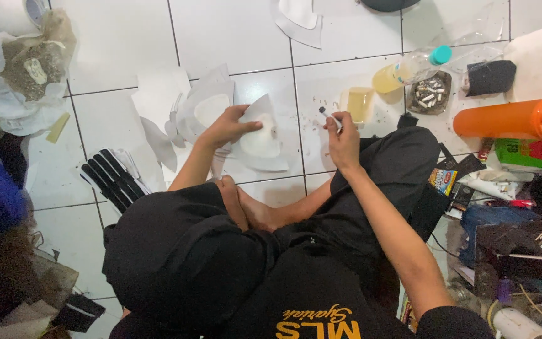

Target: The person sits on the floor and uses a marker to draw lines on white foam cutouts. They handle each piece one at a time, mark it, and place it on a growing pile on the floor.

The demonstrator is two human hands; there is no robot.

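Head view: the left hand [226, 127] grips a curved white paper-like cut piece [260, 135] on the white tiled floor [233, 34], beside a stack of similar white pieces [196, 110]. The right hand [343, 139] pinches a thin white-tipped stick [330, 116] above the black-trousered knee [403, 160]. A small yellowish glass [359, 103] stands just beyond.
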